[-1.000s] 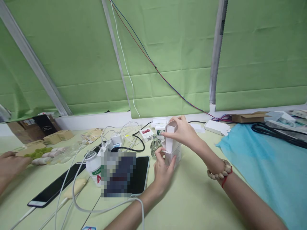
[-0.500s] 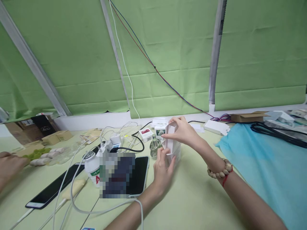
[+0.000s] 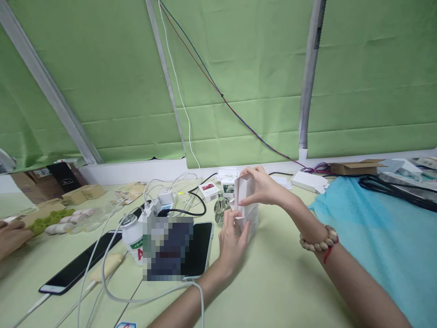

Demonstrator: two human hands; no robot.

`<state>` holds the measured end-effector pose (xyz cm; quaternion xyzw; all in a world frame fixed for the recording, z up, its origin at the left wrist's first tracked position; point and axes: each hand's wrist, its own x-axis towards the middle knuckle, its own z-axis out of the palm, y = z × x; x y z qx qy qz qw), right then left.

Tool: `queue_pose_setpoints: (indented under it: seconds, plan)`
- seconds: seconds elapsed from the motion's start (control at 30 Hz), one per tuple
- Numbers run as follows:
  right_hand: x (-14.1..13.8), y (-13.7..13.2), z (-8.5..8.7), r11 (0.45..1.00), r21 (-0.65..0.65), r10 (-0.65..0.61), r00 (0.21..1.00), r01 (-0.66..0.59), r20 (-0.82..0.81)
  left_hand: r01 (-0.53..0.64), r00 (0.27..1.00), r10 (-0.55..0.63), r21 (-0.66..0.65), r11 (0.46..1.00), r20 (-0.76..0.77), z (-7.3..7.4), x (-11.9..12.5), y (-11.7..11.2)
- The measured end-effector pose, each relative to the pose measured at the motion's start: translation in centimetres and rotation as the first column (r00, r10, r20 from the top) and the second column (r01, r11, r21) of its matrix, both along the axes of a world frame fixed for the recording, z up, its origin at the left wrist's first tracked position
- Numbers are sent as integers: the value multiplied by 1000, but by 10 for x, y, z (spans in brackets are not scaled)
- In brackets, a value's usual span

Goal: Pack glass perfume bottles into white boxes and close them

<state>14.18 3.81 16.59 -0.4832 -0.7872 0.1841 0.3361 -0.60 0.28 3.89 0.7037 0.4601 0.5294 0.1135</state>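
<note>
An upright white carton [image 3: 253, 214] stands on the table, its flaps raised at the top. My left hand [image 3: 232, 241] is closed around its lower near side, thumb and fingers on opposite faces. At the top, my right hand [image 3: 265, 187] pinches a narrow white piece between thumb and fingers; whether that piece is a flap or an insert I cannot tell. Just left of the carton stands a clear glass bottle [image 3: 221, 209] with a silvery cap. Small printed boxes, one with a red picture [image 3: 208, 190] and one with a white flower [image 3: 228, 187], sit behind it.
Left of my hands lie phones [image 3: 201, 250], a white can [image 3: 132, 237], a power strip and looping white cables. Another person's hand [image 3: 13, 237] is at the far left beside green and white items. A blue cloth [image 3: 368, 237] covers the right side, with a black cable [image 3: 392, 189] on it.
My right hand's thumb has shifted down slightly along the white piece, and the carton's top flap stands straighter. At the far left, the other person's hand has moved a little.
</note>
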Motion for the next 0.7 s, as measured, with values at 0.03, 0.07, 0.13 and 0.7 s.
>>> queue_pose_setpoints:
  seconds: [0.03,0.07,0.13,0.7]
  plan:
    - [0,0,1,1000,-1,13,1000,-13,1,-3,1000,3,3,1000,-1,-1,0,0]
    - [1,0,1,1000,0,24,1000,-24,5,-2,1000,2,9,1000,-6,-1,1,0]
    - [1,-2,3,999,1,38,999,-38,27,2,1000,-2,18,1000,-18,-3,1,0]
    - [20,-6,14,998,-5,55,955,-56,291,129,977,-114,-74,989,181,-12,-1,1]
